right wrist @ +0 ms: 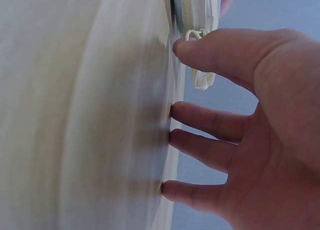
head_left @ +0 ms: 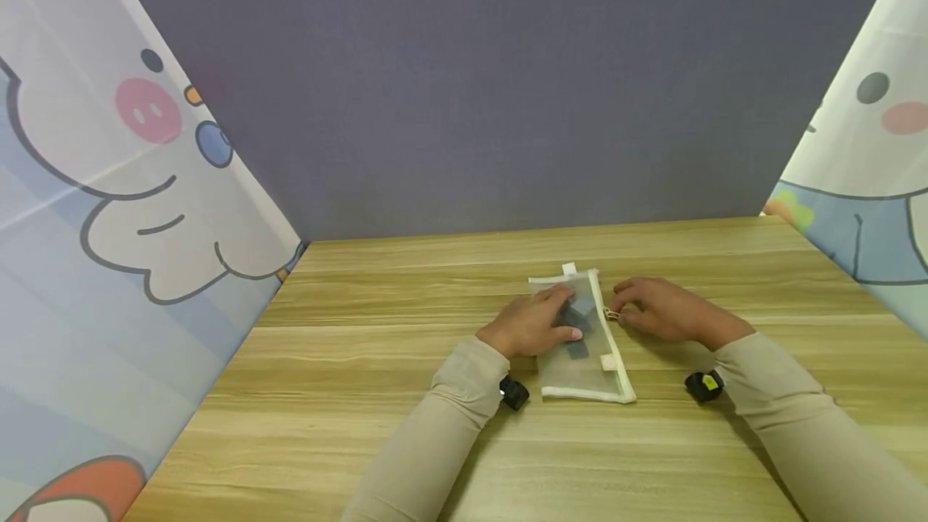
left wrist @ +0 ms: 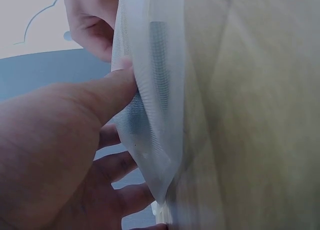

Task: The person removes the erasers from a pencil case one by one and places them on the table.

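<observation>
A translucent white mesh zipper pouch (head_left: 590,373) lies on the wooden table, with dark flat pieces (head_left: 577,350) showing through it. My left hand (head_left: 532,322) rests on the pouch's left part, fingers spread and thumb extended over the mesh. In the left wrist view, the thumb of that hand (left wrist: 55,125) presses on the mesh (left wrist: 172,115). At the pouch's right edge, my right hand (head_left: 663,308) pinches the cream zipper pull (head_left: 611,314) between thumb and index finger. The right wrist view shows the pull (right wrist: 194,34) at the thumb tip, the other fingers touching the table.
The wooden table (head_left: 348,393) extends around the pouch. A grey panel (head_left: 507,87) stands behind it, with cartoon-printed cloths at the left (head_left: 80,208) and right (head_left: 863,151). A white tab (head_left: 569,268) sticks out from the pouch's far edge.
</observation>
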The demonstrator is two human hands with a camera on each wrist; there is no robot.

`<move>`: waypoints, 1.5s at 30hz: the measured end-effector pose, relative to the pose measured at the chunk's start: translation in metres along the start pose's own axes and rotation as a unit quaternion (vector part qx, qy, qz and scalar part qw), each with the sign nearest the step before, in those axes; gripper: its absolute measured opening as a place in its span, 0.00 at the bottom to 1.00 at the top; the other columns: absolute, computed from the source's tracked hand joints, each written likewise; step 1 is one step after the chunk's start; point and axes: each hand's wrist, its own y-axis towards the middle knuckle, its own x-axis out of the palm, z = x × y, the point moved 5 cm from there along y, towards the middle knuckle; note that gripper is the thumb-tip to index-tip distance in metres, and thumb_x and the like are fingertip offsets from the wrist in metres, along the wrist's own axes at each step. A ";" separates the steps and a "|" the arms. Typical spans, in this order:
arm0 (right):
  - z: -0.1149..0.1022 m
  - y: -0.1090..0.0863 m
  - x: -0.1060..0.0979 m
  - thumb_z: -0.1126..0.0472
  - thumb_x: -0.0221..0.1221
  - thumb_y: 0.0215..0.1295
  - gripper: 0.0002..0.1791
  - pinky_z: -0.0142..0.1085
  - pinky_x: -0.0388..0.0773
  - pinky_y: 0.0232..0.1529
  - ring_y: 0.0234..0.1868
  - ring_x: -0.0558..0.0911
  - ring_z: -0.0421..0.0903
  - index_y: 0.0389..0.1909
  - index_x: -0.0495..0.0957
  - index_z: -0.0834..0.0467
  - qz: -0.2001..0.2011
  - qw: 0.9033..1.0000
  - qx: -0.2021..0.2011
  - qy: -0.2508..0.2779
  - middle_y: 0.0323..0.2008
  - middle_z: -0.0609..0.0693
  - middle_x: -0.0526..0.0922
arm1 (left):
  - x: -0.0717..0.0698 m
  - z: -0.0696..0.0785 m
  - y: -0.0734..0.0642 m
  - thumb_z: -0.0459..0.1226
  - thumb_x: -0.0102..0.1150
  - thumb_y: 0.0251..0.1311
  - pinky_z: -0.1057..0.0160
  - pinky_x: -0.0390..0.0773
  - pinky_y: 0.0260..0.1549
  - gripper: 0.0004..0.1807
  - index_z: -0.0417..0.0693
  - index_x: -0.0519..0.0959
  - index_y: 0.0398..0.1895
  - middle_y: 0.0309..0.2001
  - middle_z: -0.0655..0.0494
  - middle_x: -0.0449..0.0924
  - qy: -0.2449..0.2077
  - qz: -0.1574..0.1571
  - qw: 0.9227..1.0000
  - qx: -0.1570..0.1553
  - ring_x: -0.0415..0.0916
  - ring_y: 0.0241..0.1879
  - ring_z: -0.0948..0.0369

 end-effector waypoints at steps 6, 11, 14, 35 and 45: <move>-0.001 -0.003 -0.001 0.65 0.63 0.67 0.07 0.63 0.71 0.56 0.57 0.76 0.70 0.42 0.86 0.53 -0.005 1.000 -0.014 -0.009 0.56 0.70 0.78 | 0.001 0.000 0.002 0.60 0.49 0.71 0.46 0.60 0.69 0.41 0.57 0.52 0.81 0.79 0.60 0.49 -0.002 0.003 1.000 0.002 0.54 0.75 0.60; -0.003 -0.007 -0.002 0.65 0.63 0.66 0.07 0.62 0.72 0.56 0.58 0.76 0.70 0.42 0.87 0.52 -0.010 1.000 -0.010 -0.004 0.57 0.71 0.77 | 0.001 0.001 0.004 0.60 0.49 0.71 0.47 0.59 0.69 0.41 0.58 0.52 0.81 0.79 0.59 0.50 -0.003 0.001 1.000 0.003 0.55 0.74 0.60; -0.004 -0.010 -0.002 0.64 0.63 0.67 0.07 0.62 0.73 0.55 0.58 0.75 0.70 0.42 0.87 0.53 -0.016 1.000 -0.005 0.007 0.58 0.72 0.76 | 0.000 0.001 0.004 0.60 0.49 0.71 0.48 0.59 0.69 0.41 0.58 0.52 0.81 0.79 0.59 0.50 -0.005 0.002 1.000 0.002 0.55 0.74 0.60; -0.007 -0.014 0.002 0.60 0.65 0.67 0.05 0.60 0.75 0.53 0.58 0.76 0.70 0.40 0.87 0.47 -0.040 0.999 -0.015 0.020 0.59 0.70 0.75 | 0.001 0.000 0.000 0.59 0.50 0.71 0.48 0.58 0.70 0.40 0.58 0.52 0.81 0.79 0.58 0.51 -0.013 0.002 1.000 -0.005 0.57 0.74 0.59; -0.012 -0.015 0.000 0.59 0.65 0.66 0.05 0.60 0.75 0.53 0.57 0.77 0.68 0.37 0.86 0.44 -0.041 0.998 -0.035 0.016 0.57 0.67 0.77 | 0.003 -0.001 0.001 0.60 0.50 0.71 0.47 0.57 0.70 0.41 0.58 0.52 0.81 0.79 0.59 0.51 -0.016 0.007 1.000 -0.003 0.55 0.74 0.60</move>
